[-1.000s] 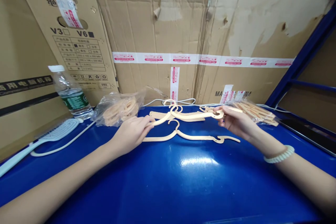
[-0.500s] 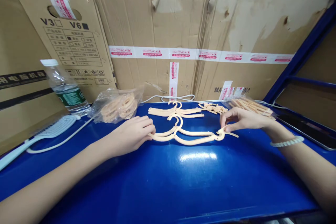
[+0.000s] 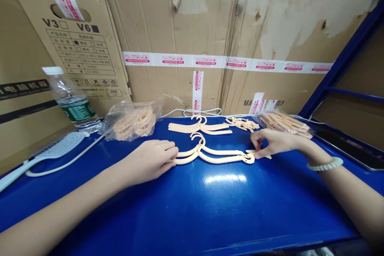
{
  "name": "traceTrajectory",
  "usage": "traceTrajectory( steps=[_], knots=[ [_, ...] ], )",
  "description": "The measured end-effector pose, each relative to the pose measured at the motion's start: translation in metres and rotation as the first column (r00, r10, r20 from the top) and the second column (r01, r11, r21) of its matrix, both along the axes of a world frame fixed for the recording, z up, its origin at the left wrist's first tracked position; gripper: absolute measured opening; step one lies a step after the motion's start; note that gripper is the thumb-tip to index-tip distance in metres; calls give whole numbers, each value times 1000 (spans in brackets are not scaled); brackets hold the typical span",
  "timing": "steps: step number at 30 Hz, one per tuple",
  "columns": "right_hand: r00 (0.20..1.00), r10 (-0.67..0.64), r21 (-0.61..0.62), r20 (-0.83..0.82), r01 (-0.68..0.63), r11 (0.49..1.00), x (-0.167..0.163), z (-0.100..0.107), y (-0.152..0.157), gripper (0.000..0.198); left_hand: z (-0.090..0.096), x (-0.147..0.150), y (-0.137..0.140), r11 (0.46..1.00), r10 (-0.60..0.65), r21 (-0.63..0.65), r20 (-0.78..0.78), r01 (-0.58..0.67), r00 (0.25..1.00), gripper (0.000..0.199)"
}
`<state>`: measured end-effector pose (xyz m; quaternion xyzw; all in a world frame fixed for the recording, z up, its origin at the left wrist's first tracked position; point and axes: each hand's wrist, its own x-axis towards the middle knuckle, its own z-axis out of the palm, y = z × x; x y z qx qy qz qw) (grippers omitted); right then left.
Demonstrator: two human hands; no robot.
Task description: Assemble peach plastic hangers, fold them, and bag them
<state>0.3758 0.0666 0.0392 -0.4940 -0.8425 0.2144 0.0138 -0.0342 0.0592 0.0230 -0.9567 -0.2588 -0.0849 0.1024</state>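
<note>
Two cream folding clothes hangers [image 3: 222, 161] lie one before the other on the blue table, their hooks pointing away from me. My left hand [image 3: 157, 159] is closed over their left ends, which the fingers hide. At the right end, a small hook-shaped piece [image 3: 249, 159] sits against the nearer hanger's arm. Here my right hand [image 3: 274, 144] pinches a thin cream plastic strip [image 3: 266, 157] between thumb and fingers; part of it is covered. Just behind lies another group of cream hangers [image 3: 183, 128], folded out flat.
A heap of small cream parts [image 3: 243, 123] is behind my right hand, beside a clear bag of cream bars [image 3: 283, 123]. Left stand a bag of ring-like parts [image 3: 135, 122], a water bottle [image 3: 76, 108] and a hairbrush [image 3: 64, 144]. A phone [image 3: 351, 150] lies right; cardboard [image 3: 180, 20] walls the back.
The hook-shaped piece and strip at the right end now lie lower and flatter. My right hand has sunk slightly toward the table. My left hand still holds the left ends.
</note>
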Motion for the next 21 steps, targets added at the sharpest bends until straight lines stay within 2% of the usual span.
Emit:
traceTrajectory(
  steps=[5, 8, 9, 14, 21],
  knots=[
    [998, 17, 162, -63, -7, 987, -18, 5, -12, 36, 1, 2, -2, 1000, -9, -21, 42, 9, 999, 16],
    [991, 89, 244, -103, -62, 968, -36, 2, -18, 41, 3, 2, -4, 997, 8, -81, 65, -3, 998, 9],
    [986, 118, 256, -115, -86, 963, -42, 0, -20, 43, 4, 2, -4, 994, 20, -106, 72, -13, 997, 7],
    [973, 192, 284, -126, -150, 947, -59, -12, -20, 44, 0, 2, -2, 984, 54, -173, 91, -38, 994, 32],
    [972, 189, 269, -136, -148, 952, -62, -20, -17, 23, -11, 7, 1, 978, 37, -208, 139, -7, 990, 31]
  ],
)
